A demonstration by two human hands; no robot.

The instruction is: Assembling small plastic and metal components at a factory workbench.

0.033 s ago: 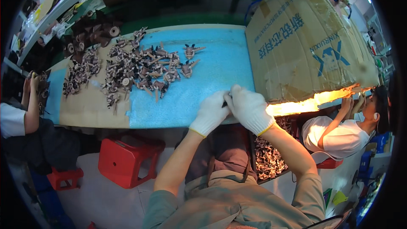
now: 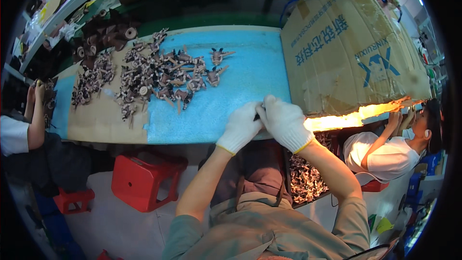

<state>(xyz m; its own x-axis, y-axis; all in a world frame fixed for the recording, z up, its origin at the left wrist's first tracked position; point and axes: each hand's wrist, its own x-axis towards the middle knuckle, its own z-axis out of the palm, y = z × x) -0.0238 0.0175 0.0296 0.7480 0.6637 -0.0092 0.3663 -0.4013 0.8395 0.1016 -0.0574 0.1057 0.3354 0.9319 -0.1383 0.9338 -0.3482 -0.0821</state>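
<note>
Both my hands wear white knitted gloves with yellow cuffs and meet over the front edge of the blue-topped table (image 2: 250, 77). My left hand (image 2: 239, 126) is closed, its fingertips against those of the other hand. My right hand (image 2: 283, 123) is closed too, with thumb and fingers pinched together. A small dark bit shows between them, mostly hidden by the gloves, and its kind cannot be made out. Beyond and to the left lies a heap of small brown and black figurines (image 2: 163, 77). Two figurines (image 2: 215, 75) lie apart at its right side, nearest my hands.
A large cardboard box (image 2: 346, 53) stands at the right, bright orange light glowing under its lower edge. Below that is a bin of figurine pieces (image 2: 305, 178). Dark brown cone-like parts (image 2: 108, 36) lie far left. A red stool (image 2: 144, 183) stands left; people sit at both sides.
</note>
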